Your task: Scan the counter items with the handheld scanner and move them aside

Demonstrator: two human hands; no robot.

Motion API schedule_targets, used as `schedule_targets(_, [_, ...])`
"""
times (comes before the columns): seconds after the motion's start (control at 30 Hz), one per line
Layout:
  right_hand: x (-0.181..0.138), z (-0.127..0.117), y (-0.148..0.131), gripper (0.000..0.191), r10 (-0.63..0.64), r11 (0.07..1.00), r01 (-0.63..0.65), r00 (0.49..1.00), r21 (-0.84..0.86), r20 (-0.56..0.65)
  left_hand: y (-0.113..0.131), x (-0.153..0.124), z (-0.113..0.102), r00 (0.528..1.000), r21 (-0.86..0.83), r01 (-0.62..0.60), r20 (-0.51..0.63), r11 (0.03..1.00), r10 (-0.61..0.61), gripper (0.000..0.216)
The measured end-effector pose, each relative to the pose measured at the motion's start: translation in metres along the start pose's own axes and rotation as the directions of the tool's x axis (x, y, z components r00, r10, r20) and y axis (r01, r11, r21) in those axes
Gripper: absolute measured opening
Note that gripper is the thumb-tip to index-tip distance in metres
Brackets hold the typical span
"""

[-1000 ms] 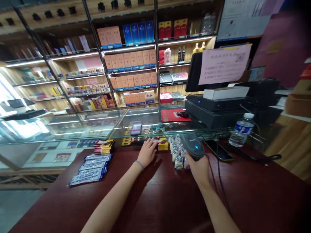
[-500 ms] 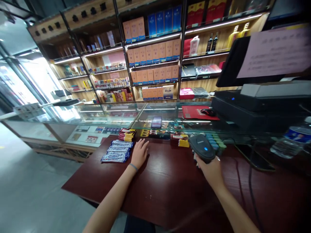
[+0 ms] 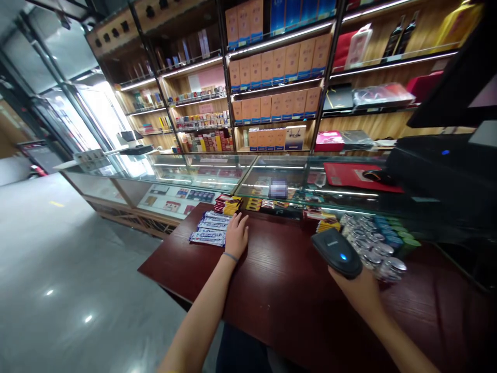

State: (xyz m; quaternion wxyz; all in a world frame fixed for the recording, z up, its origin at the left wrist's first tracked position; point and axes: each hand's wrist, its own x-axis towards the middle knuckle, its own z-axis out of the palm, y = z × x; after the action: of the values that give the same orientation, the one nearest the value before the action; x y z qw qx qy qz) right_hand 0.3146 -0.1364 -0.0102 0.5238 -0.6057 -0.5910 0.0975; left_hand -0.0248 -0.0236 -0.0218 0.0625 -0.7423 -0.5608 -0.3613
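Observation:
My right hand grips a black barcode scanner, whose blue light is lit, and holds it over the dark red wooden table. Fingers stretched, my left hand lies at the right edge of a row of blue-and-white wrapped packets. Behind those packets sits a stack of red-and-yellow packets. A second red-and-yellow stack stands beyond the scanner. Right of it are several small silver-lidded jars, with blue and green-topped containers beside them.
A glass display counter runs along the table's far side. On it lie a red mat with a black mouse, and black till equipment at right. Boxes and bottles fill the shelves behind.
The view has swung right to left, shifting everything rightward in the picture. The scanner has moved slightly nearer me, uncovering the silver-lidded jars. My left hand stays by the blue-and-white packets.

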Motion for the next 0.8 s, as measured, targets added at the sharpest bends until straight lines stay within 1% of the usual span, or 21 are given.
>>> schedule_targets(0.1, [-0.001,0.000,-0.002,0.040,-0.012,1.000,0.012,1.000,-0.014,-0.004,-0.007,0.007,-0.002,1.000,0.002,0.003,-0.003,1.000,-0.003,0.044])
schedule_targets(0.23, [0.000,-0.001,0.003,0.039,-0.007,0.999,0.007,1.000,-0.031,-0.006,-0.028,0.035,-0.016,0.998,0.065,-0.056,0.026,0.996,0.054,0.051])
schedule_targets(0.33, [0.000,0.000,0.008,0.040,0.003,1.000,-0.003,1.000,-0.029,0.009,-0.050,0.059,-0.028,0.996,0.162,-0.074,0.066,0.984,0.064,0.057])
schedule_targets(0.43, [0.000,0.000,0.010,0.038,0.019,1.000,-0.019,1.000,-0.021,0.011,-0.067,0.075,-0.032,0.988,0.241,-0.100,0.143,0.965,0.066,0.061])
schedule_targets(0.5, [0.000,0.000,0.010,0.037,0.037,0.999,-0.036,0.999,-0.015,0.009,-0.074,0.080,-0.030,0.979,0.271,-0.122,0.193,0.955,0.070,0.062])
schedule_targets(0.6, [0.001,0.000,0.011,0.038,0.050,0.999,-0.050,0.999,-0.009,0.009,-0.077,0.082,-0.025,0.972,0.280,-0.135,0.226,0.950,0.072,0.061])
schedule_targets(0.7, [0.003,-0.001,0.014,0.037,0.054,0.999,-0.053,0.999,-0.004,0.009,-0.076,0.081,-0.022,0.973,0.279,-0.141,0.215,0.950,0.081,0.056])
schedule_targets(0.8, [0.004,0.000,0.015,0.037,0.068,0.998,-0.068,0.998,-0.012,0.014,-0.074,0.077,-0.023,0.980,0.298,-0.145,0.173,0.944,0.096,0.045])
